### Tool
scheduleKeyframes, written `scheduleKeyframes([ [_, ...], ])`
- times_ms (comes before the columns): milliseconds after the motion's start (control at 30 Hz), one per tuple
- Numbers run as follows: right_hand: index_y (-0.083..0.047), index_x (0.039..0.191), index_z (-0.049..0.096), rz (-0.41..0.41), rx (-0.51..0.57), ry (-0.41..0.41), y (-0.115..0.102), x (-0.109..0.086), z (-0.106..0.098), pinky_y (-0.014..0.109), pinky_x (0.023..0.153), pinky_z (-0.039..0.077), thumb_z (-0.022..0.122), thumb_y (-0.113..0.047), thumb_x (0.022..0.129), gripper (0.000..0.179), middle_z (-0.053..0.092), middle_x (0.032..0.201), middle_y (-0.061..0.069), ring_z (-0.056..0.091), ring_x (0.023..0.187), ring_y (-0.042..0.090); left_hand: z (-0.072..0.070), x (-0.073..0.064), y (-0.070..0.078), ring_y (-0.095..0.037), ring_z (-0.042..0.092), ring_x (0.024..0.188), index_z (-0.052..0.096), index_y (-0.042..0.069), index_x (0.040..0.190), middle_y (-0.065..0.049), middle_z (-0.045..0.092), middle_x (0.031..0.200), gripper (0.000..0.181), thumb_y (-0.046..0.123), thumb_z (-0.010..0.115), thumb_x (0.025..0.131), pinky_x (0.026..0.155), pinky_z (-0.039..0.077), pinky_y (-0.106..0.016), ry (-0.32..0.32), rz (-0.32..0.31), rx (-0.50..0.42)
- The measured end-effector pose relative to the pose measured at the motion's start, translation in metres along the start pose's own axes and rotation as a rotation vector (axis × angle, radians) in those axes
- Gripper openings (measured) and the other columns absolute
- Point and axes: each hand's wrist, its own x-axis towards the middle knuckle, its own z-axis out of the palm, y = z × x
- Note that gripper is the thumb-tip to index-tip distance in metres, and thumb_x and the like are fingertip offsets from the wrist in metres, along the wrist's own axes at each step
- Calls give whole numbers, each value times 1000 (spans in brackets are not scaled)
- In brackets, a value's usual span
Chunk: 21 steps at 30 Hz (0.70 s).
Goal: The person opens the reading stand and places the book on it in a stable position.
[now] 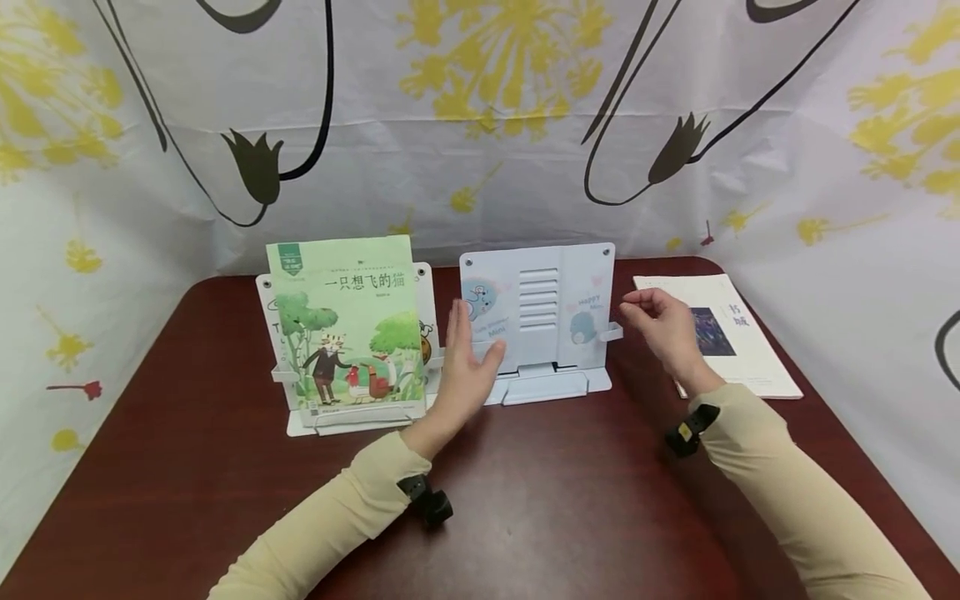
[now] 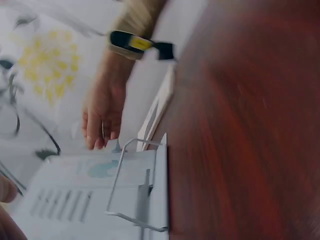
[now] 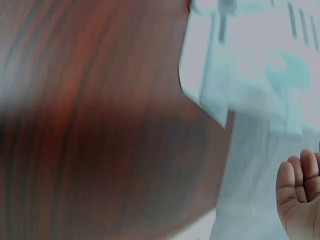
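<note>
A white-blue metal book stand (image 1: 538, 333) with slots and cartoon prints stands upright on the table, holding no book. At its left edge is my left hand (image 1: 467, 371), fingers straight and upright, thumb apart, overlapping the stand in the head view. My right hand (image 1: 663, 327) hovers just beyond the stand's right side clip (image 1: 611, 332), fingers loosely bent, nothing between them. In the left wrist view the wire page holder (image 2: 120, 175) sticks out from the stand's base. To the left, a second stand (image 1: 302, 422) bears a green picture book (image 1: 352, 333).
A white book (image 1: 757, 350) with a dark picture lies flat at the right, partly behind my right hand. Dark red wood forms the tabletop (image 1: 540, 500). A patterned white cloth (image 1: 480, 167) hangs behind and at both sides.
</note>
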Motion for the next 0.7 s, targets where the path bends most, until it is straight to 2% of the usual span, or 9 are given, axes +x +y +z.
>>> scheduleKeyframes([
  [67,7,106,63,-11,-28,53,7,3,-19,7,59,43,62,-16,91,27,58,75,-21,52,67,-9,5,-2,6,-30,10,144,17,-6,147,-19,13,156,71,12,57,92,116,12,-46,12,135,24],
  [133,8,104,63,-4,-90,104,19,4,-42,6,58,41,61,-14,91,26,51,69,-30,49,64,-13,15,-4,13,-29,18,143,21,-6,146,-21,20,153,67,8,57,91,115,19,-45,-27,229,-20],
  [233,8,102,64,66,-246,161,43,2,-76,8,55,36,59,-15,91,26,43,64,-35,41,58,-16,36,-10,24,-29,32,138,28,-4,144,-20,31,149,60,4,56,91,110,31,-39,-177,227,-157],
  [300,8,102,64,121,-341,165,57,-1,-95,13,56,35,59,-15,91,26,41,63,-32,38,56,-17,53,-14,29,-29,40,133,32,-4,143,-19,37,146,57,3,56,92,106,38,-35,-292,146,-258],
  [367,7,102,64,180,-415,152,70,-4,-109,18,58,34,58,-17,91,27,42,62,-30,35,53,-17,72,-18,33,-29,45,130,34,-2,143,-18,41,144,54,6,55,93,103,41,-29,-393,22,-318],
  [467,8,102,64,238,-478,115,85,-8,-122,23,61,34,59,-16,90,27,52,63,-18,35,54,-15,101,-20,35,-26,49,126,36,-2,142,-16,46,141,53,11,55,94,100,42,-25,-477,-167,-351],
  [567,9,102,64,275,-507,87,94,-12,-129,25,62,34,58,-16,90,28,65,70,7,44,60,-3,128,-18,33,-24,51,124,38,-2,141,-17,50,137,51,11,55,94,100,43,-26,-488,-335,-395],
  [633,11,102,63,287,-519,74,99,-14,-132,27,63,34,58,-15,90,29,66,84,23,52,69,13,144,-15,30,-24,51,124,40,-3,139,-18,50,136,51,10,56,93,101,43,-30,-461,-442,-458],
  [700,12,102,62,305,-529,68,102,-17,-133,28,65,34,58,-14,90,30,63,97,30,53,80,30,156,-11,27,-25,49,126,40,-5,139,-19,50,136,50,8,56,93,102,42,-35,-423,-532,-522],
])
